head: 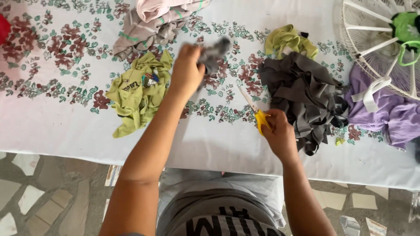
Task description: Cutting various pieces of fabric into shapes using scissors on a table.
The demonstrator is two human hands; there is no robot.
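My left hand (pixel 187 70) is raised over the table, gripping a small piece of grey cloth (pixel 213 54) that is blurred by motion. My right hand (pixel 278 131) holds yellow-handled scissors (pixel 256 111), blades pointing up and left over the flowered tablecloth (pixel 65 118). Just right of that hand lies a heap of dark grey fabric strips (pixel 304 94). A crumpled olive-green shirt (pixel 138 94) lies left of my left arm.
A striped grey and pink garment (pixel 151 26) lies at the back. A yellow-green cloth (pixel 288 40) sits behind the grey heap. A purple cloth (pixel 393 116) and a white fan grille (pixel 380 39) occupy the right. Tiled floor (pixel 35 192) shows below the table edge.
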